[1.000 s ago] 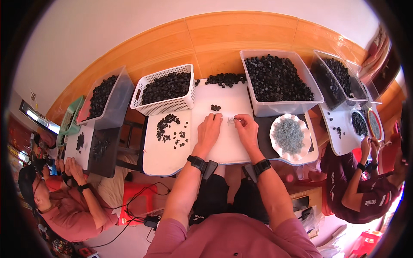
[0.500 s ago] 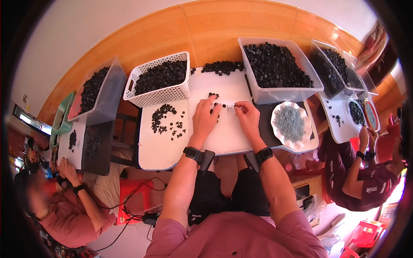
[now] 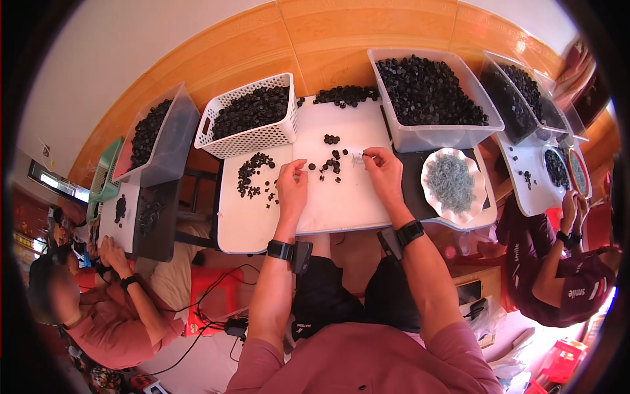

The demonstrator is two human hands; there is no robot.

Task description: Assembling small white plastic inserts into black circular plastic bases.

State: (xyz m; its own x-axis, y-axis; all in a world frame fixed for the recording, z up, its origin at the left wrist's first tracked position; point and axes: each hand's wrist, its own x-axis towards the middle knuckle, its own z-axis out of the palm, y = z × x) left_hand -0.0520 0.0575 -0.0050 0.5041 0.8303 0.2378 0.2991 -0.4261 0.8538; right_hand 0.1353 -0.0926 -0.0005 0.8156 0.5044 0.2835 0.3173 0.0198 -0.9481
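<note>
My left hand [image 3: 293, 188] is over the white tabletop [image 3: 315, 213], just right of a scatter of small black parts [image 3: 256, 175]. Its thumb and fingers are drawn together; whatever they may hold is too small to make out. My right hand [image 3: 384, 174] pinches a small dark piece at its fingertips, beside a few thin pale pieces [image 3: 357, 158]. Between my hands lie several loose round black parts [image 3: 335, 154], with a little cluster [image 3: 331, 139] just beyond them.
A white perforated basket [image 3: 262, 134] and a large clear bin [image 3: 436, 136], both full of black parts, stand at the back. More round parts [image 3: 346, 96] lie between them. A scalloped white dish [image 3: 479, 187] of thin grey pieces sits right. Co-workers sit on both sides.
My left hand has drawn back left, away from the loose round parts, toward the small black ones. My right hand stays by the pale pieces. The whole view has shifted slightly.
</note>
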